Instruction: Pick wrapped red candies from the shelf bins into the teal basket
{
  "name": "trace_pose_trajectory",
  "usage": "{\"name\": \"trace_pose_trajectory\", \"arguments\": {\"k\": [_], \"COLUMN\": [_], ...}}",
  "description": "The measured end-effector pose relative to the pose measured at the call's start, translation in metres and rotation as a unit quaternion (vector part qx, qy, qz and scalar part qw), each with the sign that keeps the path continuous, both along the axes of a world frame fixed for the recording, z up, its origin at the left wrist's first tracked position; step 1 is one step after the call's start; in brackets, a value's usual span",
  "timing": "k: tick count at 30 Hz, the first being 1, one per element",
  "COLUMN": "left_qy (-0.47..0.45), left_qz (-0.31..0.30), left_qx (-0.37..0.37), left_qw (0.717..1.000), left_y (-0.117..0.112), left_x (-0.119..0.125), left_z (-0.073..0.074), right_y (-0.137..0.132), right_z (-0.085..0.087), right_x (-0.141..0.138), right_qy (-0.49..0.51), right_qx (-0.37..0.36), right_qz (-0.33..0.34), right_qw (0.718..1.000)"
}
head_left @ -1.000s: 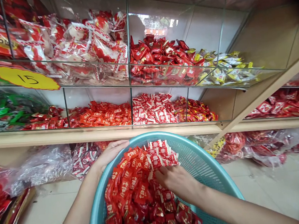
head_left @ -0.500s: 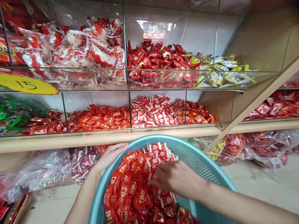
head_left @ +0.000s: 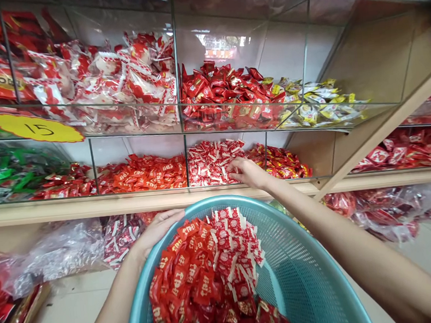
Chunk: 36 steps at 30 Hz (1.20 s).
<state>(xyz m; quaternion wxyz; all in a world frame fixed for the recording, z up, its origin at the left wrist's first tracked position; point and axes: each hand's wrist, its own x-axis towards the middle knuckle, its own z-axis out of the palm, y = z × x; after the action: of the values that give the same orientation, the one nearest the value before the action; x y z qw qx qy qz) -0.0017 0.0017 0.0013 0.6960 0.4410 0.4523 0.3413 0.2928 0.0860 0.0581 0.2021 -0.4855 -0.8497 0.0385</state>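
My left hand (head_left: 156, 230) grips the far left rim of a teal plastic basket (head_left: 308, 274) held below the shelf. Inside the basket lies a heap of wrapped candies (head_left: 210, 277): orange-red ones at left, red-and-white ones at the top, dark red ones near me. My right hand (head_left: 247, 172) reaches up into the lower glass bin of red-and-white candies (head_left: 210, 162). Its fingers are curled down on the sweets at the bin's right side; whether they hold any is hidden.
Glass-fronted bins fill the wooden shelf (head_left: 166, 200): orange candies (head_left: 144, 172), dark red ones (head_left: 283, 163), green ones (head_left: 8, 172) below; red packs (head_left: 225, 95) and yellow sweets (head_left: 319, 104) above. A yellow tag marked 15 (head_left: 33, 129) hangs left. Plastic bags of stock (head_left: 50, 254) lie underneath.
My right hand has left the candy heap in the basket and risen forward into the red-and-white candy bin. The left hand and basket have stayed nearly still.
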Motion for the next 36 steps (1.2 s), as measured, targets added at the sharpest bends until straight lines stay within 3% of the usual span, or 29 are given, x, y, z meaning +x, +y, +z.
{"name": "trace_pose_trajectory", "arguments": {"k": [10,16,21,24,26,28,32,34,36], "left_qy": [0.024,0.028,0.026,0.019,0.014,0.008,0.000,0.000,-0.001], "left_qz": [0.022,0.021,0.021,0.015,0.014,0.015,0.024,0.030,0.032], "left_qx": [-0.003,-0.004,-0.007,-0.008,-0.007,-0.005,0.002,0.005,0.006], "left_qw": [0.999,0.999,0.999,1.000,1.000,1.000,1.000,1.000,0.999], "left_y": [-0.003,-0.005,-0.003,-0.001,-0.002,-0.002,-0.004,-0.004,-0.004], "left_x": [0.004,0.006,0.004,0.003,0.003,0.003,0.006,0.007,0.008], "left_z": [0.008,0.012,0.006,0.003,0.003,0.003,0.003,0.003,0.002], "right_y": [-0.002,-0.005,-0.025,-0.048,-0.067,-0.085,-0.109,-0.111,-0.110], "right_z": [0.001,-0.001,0.005,0.012,0.015,0.014,0.005,-0.001,-0.005], "right_x": [-0.005,-0.006,-0.009,-0.015,-0.021,-0.028,-0.037,-0.038,-0.037], "right_qy": [-0.033,-0.018,0.070,0.192,0.307,0.403,0.481,0.482,0.469], "right_qx": [-0.046,-0.042,0.039,0.068,0.011,-0.093,-0.283,-0.328,-0.347], "right_qz": [-0.113,-0.123,-0.098,-0.090,-0.080,-0.056,-0.032,-0.035,-0.040], "right_qw": [0.992,0.991,0.992,0.975,0.948,0.909,0.829,0.811,0.811]}}
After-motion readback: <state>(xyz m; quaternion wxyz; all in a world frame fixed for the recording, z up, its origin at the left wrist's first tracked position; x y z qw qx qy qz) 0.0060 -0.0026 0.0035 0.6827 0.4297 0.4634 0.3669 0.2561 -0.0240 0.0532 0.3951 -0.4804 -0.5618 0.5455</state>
